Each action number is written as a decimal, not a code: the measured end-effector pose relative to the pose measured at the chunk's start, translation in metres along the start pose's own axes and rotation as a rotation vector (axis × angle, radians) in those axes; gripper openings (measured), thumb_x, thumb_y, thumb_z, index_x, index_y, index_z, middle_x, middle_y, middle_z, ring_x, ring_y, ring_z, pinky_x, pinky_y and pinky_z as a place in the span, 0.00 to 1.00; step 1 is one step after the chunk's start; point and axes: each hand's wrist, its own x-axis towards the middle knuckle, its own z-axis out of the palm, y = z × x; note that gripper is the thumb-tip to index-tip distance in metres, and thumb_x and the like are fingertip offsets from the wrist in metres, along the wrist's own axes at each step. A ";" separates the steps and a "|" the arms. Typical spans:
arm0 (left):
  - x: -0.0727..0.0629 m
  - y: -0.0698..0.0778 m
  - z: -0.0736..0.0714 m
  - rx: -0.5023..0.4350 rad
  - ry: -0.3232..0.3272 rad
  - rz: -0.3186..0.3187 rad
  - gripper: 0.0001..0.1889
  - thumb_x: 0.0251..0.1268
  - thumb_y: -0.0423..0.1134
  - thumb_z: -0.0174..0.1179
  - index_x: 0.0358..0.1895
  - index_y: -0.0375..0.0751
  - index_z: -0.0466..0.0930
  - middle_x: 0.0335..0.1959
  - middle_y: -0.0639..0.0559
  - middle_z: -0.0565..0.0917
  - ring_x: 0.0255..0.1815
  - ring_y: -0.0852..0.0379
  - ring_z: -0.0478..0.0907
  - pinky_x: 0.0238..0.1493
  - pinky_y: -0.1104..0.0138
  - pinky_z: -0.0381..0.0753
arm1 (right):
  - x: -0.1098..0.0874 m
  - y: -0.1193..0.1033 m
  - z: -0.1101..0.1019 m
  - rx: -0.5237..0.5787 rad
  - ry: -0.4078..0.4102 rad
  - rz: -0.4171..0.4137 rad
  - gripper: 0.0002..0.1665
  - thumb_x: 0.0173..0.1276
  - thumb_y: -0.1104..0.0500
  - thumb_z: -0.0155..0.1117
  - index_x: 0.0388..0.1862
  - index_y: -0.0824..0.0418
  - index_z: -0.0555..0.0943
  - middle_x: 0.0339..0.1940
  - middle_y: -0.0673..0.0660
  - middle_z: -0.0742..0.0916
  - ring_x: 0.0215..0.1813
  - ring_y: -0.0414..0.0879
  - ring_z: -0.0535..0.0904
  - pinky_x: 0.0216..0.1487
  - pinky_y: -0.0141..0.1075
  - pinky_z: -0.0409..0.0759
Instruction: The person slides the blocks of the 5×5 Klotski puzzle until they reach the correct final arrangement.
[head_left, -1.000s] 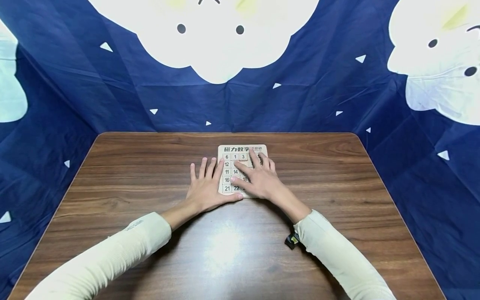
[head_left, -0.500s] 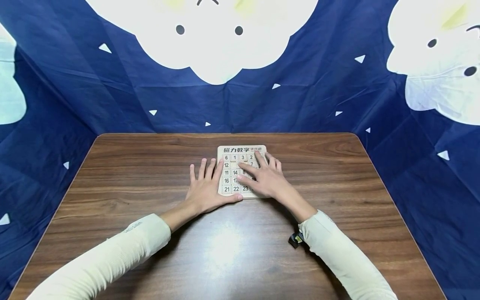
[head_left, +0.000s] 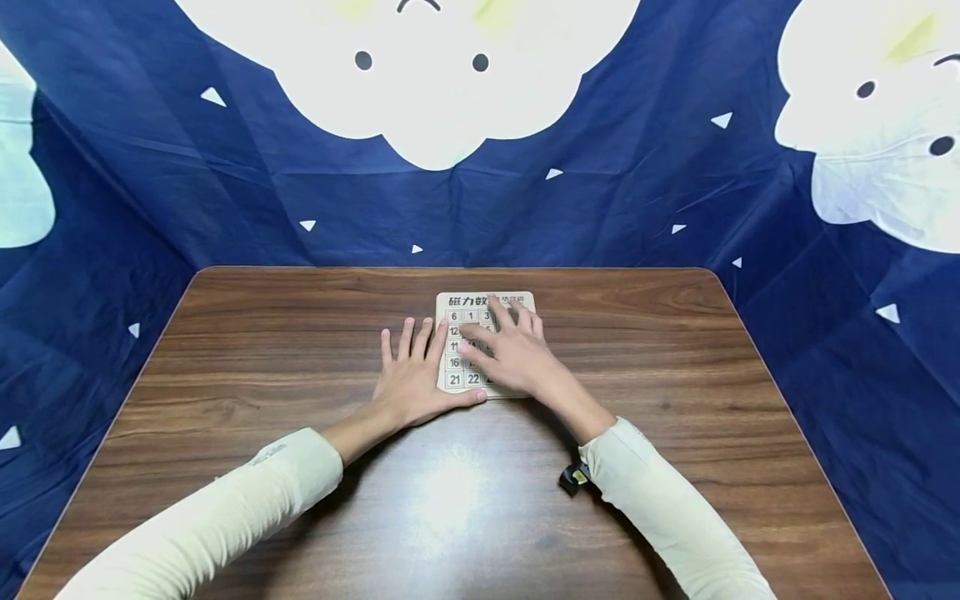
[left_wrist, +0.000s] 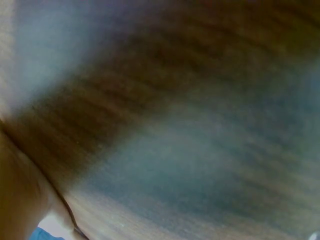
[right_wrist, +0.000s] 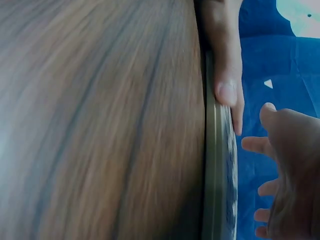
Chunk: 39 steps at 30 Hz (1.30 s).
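Observation:
A pale number sliding puzzle (head_left: pixel 456 380), with numbered square tiles under a printed title strip, lies flat near the table's far side. My left hand (head_left: pixel 408 379) rests along its left edge with fingers straight and spread, the thumb on its near edge. Over the puzzle's right part is my right hand (head_left: pixel 517 358), fingers spread, index and thumb pointing at the second row and below; it covers many tiles. In the right wrist view, the right hand (right_wrist: pixel 300 165) shows beside the puzzle's face, while the left thumb (right_wrist: pixel 226 90) presses on its edge. Only a bit of skin (left_wrist: pixel 20 190) shows in the left wrist view.
The brown wood-grain table (head_left: pixel 247 350) carries a bright glare spot in front of the puzzle. A dark blue curtain (head_left: pixel 360 200) with white cloud shapes surrounds it at the back and sides. A small black device (head_left: pixel 573 479) hangs by the right sleeve.
My right hand first slid a little to the right, uncovering more tiles, then came back left across the puzzle. The left hand and the puzzle have stayed in place.

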 end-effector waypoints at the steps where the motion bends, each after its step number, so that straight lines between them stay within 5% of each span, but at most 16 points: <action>1: 0.000 0.000 0.000 -0.004 0.000 0.002 0.77 0.52 0.98 0.51 0.97 0.52 0.37 0.97 0.38 0.46 0.98 0.34 0.30 0.92 0.30 0.20 | 0.002 -0.002 0.001 0.005 -0.016 -0.004 0.37 0.89 0.26 0.45 0.88 0.35 0.74 0.98 0.65 0.53 0.95 0.76 0.46 0.92 0.75 0.46; 7: 0.000 0.003 -0.001 -0.022 -0.001 0.006 0.77 0.53 0.97 0.52 0.96 0.51 0.38 0.97 0.38 0.45 0.98 0.34 0.30 0.92 0.31 0.20 | 0.007 -0.007 0.005 -0.010 -0.069 0.017 0.37 0.89 0.25 0.43 0.89 0.33 0.70 0.99 0.62 0.49 0.96 0.74 0.43 0.92 0.75 0.45; 27: 0.000 0.000 0.000 -0.007 -0.004 0.001 0.78 0.51 0.98 0.52 0.97 0.53 0.37 0.97 0.39 0.45 0.98 0.35 0.30 0.92 0.31 0.19 | -0.004 0.009 0.002 -0.039 -0.023 0.037 0.35 0.90 0.27 0.45 0.87 0.34 0.74 0.98 0.65 0.54 0.95 0.75 0.48 0.92 0.73 0.48; 39: -0.001 0.000 -0.001 -0.017 -0.005 0.000 0.77 0.52 0.97 0.54 0.97 0.52 0.37 0.97 0.39 0.45 0.98 0.35 0.30 0.92 0.30 0.20 | 0.024 -0.007 0.010 0.026 -0.012 0.040 0.35 0.92 0.31 0.42 0.90 0.35 0.70 0.98 0.66 0.50 0.96 0.74 0.46 0.92 0.74 0.46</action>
